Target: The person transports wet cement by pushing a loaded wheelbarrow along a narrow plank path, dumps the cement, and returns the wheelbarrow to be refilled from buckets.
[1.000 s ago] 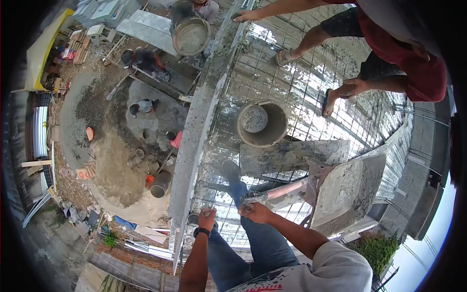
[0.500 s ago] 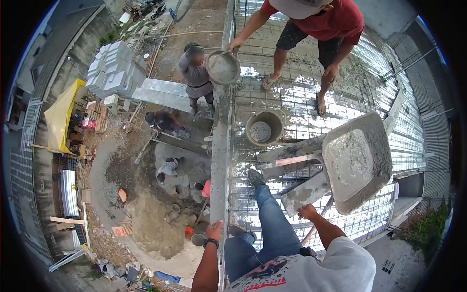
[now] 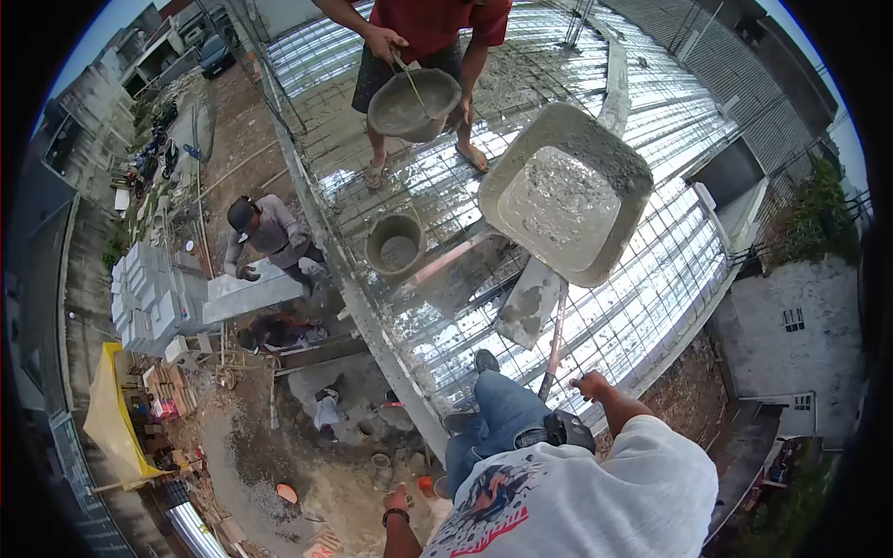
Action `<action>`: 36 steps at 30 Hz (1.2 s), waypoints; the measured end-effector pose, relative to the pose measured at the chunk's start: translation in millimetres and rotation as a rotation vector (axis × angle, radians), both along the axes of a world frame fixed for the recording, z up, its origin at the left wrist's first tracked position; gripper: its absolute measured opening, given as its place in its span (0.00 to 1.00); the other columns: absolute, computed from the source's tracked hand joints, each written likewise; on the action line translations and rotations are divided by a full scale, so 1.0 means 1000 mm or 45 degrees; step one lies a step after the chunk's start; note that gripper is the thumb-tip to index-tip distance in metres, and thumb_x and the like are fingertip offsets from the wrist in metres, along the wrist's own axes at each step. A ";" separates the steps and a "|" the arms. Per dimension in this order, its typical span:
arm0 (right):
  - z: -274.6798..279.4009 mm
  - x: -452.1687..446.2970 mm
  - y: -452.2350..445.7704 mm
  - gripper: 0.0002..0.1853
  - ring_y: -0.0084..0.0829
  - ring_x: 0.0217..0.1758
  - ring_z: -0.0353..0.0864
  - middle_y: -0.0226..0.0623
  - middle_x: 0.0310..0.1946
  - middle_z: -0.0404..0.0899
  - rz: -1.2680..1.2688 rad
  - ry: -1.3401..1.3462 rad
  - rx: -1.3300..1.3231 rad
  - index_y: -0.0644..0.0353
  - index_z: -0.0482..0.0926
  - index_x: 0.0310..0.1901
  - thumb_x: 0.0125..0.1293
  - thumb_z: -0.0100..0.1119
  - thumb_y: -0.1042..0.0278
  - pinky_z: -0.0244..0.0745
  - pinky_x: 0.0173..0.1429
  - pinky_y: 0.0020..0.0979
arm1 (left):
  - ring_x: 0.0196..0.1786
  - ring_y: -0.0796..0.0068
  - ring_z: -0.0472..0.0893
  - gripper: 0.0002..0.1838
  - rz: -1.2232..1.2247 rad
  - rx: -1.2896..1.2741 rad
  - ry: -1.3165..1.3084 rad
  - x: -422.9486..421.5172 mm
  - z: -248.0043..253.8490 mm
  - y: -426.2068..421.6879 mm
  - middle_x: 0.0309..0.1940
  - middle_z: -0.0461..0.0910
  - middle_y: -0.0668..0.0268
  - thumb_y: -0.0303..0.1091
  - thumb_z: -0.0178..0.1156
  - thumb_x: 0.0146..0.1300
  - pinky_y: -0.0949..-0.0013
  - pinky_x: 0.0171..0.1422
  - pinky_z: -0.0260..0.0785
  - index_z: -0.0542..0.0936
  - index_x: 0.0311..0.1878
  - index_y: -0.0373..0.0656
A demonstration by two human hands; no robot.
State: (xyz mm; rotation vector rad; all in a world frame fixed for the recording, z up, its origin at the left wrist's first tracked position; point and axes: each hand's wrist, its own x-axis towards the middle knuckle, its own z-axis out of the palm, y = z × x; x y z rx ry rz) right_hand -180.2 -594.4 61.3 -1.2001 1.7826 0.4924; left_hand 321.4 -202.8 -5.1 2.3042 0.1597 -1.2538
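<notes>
My right hand [image 3: 592, 384] hangs just beside a wheelbarrow handle [image 3: 555, 346], fingers loosely parted with nothing seen in them. The wheelbarrow [image 3: 621, 234] stands in front of me, wet concrete [image 3: 563, 200] spread over the bottom of its tray. At the slab edge, my left hand [image 3: 397, 499], with a band at the wrist, hangs over the ground below; its fingers look loose and hold nothing visible. A co-worker in a red shirt holds a tilted, cement-caked bucket [image 3: 409, 107]. Another bucket [image 3: 395, 245] stands on the deck, left of the wheelbarrow.
Rebar mesh lies over the shiny metal deck [image 3: 679, 219]. A concrete edge beam [image 3: 358, 298] borders a drop on the left. Below are several workers, stacked white blocks [image 3: 158, 298] and a yellow tarp [image 3: 107, 418]. A board [image 3: 528, 307] lies under the wheelbarrow.
My view has turned to the right. The co-worker has brought the bucket from beyond the slab edge to in front of the body. The worker below has lowered their arms.
</notes>
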 end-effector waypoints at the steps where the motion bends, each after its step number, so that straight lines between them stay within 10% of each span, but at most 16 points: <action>1: -0.004 -0.007 0.003 0.31 0.34 0.29 0.86 0.42 0.28 0.85 -0.026 -0.024 0.011 0.69 0.83 0.39 0.66 0.56 0.39 0.83 0.32 0.36 | 0.25 0.66 0.81 0.25 -0.087 0.000 -0.054 -0.001 0.010 -0.011 0.24 0.81 0.59 0.53 0.69 0.55 0.62 0.32 0.74 0.81 0.26 0.34; 4: -0.050 -0.039 0.006 0.26 0.31 0.30 0.87 0.37 0.30 0.86 0.121 -0.016 -0.006 0.62 0.85 0.41 0.68 0.54 0.42 0.82 0.35 0.35 | 0.39 0.60 0.84 0.29 -0.529 0.233 -0.210 0.013 -0.013 -0.051 0.34 0.84 0.54 0.55 0.71 0.51 0.58 0.45 0.75 0.82 0.31 0.30; 8: -0.157 -0.109 0.019 0.31 0.46 0.55 0.80 0.51 0.50 0.82 0.642 0.187 -0.172 0.64 0.84 0.44 0.61 0.61 0.37 0.76 0.58 0.39 | 0.57 0.58 0.79 0.40 -1.098 0.110 -0.349 0.023 0.014 -0.145 0.53 0.80 0.48 0.59 0.73 0.45 0.56 0.60 0.69 0.80 0.50 0.30; 10: -0.057 -0.088 0.022 0.32 0.47 0.60 0.78 0.52 0.56 0.78 0.114 0.229 -0.004 0.64 0.82 0.50 0.60 0.64 0.39 0.73 0.62 0.39 | 0.62 0.58 0.76 0.45 -1.171 0.350 -0.489 0.019 0.021 -0.180 0.59 0.77 0.48 0.60 0.73 0.44 0.59 0.65 0.67 0.76 0.59 0.34; 13: -0.059 -0.100 0.019 0.34 0.48 0.61 0.77 0.55 0.53 0.80 -0.230 0.086 -0.071 0.67 0.81 0.50 0.62 0.61 0.37 0.72 0.63 0.41 | 0.61 0.56 0.76 0.44 -0.805 0.184 -0.134 0.024 0.043 -0.231 0.57 0.78 0.49 0.56 0.73 0.47 0.58 0.60 0.73 0.74 0.63 0.37; 20: -0.076 -0.088 -0.017 0.28 0.32 0.33 0.84 0.41 0.31 0.83 -0.588 -0.154 0.072 0.64 0.82 0.42 0.66 0.58 0.40 0.80 0.37 0.39 | 0.39 0.72 0.82 0.34 -0.660 -0.092 0.105 -0.032 0.067 -0.305 0.41 0.84 0.64 0.46 0.71 0.54 0.61 0.33 0.74 0.77 0.59 0.34; 29: -0.092 -0.069 -0.061 0.25 0.31 0.24 0.81 0.38 0.26 0.81 -0.792 -0.354 -0.022 0.65 0.82 0.39 0.67 0.59 0.44 0.76 0.27 0.36 | 0.53 0.69 0.81 0.35 -0.828 -0.335 0.059 -0.074 0.090 -0.354 0.49 0.83 0.55 0.46 0.70 0.56 0.69 0.58 0.70 0.73 0.61 0.30; 36: -0.103 -0.041 -0.073 0.22 0.30 0.27 0.82 0.35 0.30 0.82 -0.691 -0.354 -0.015 0.63 0.81 0.40 0.66 0.60 0.47 0.76 0.31 0.36 | 0.45 0.71 0.84 0.35 -0.863 -0.247 -0.097 -0.049 0.083 -0.331 0.46 0.85 0.56 0.47 0.71 0.55 0.69 0.49 0.74 0.75 0.58 0.29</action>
